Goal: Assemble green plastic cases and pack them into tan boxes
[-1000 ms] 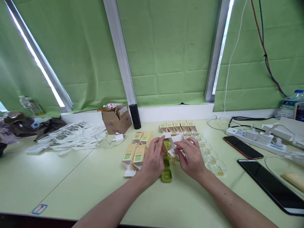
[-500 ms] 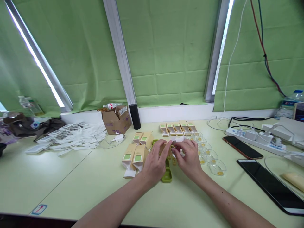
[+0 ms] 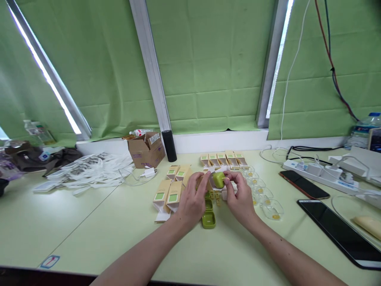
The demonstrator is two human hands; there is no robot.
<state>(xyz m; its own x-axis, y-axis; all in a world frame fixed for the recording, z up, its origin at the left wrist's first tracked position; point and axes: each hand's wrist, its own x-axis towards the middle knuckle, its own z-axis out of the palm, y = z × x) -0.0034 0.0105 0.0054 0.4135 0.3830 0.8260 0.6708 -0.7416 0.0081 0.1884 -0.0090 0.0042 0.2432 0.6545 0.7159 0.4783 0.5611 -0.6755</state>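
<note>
My left hand is closed around a small beige carton, mostly hidden behind the fingers. At the carton's end sits a small rounded green case; how far it is inside cannot be made out. My right hand pinches a thin pale loop at the case's right side. Just below the hands lie green open trays in a column, with small yellow-green pieces beside them. A whitish object shows partly under my right hand.
Beige cartons stand left of my hands, with a row of cartons behind. Clear shells with yellow dots lie to the right. Beyond are two phones and a power strip. White straps and a cardboard box are leftward.
The green case has come into view between my hands at the carton's end. My right hand has shifted slightly right and down, and the white flap above the fingers shows less.
</note>
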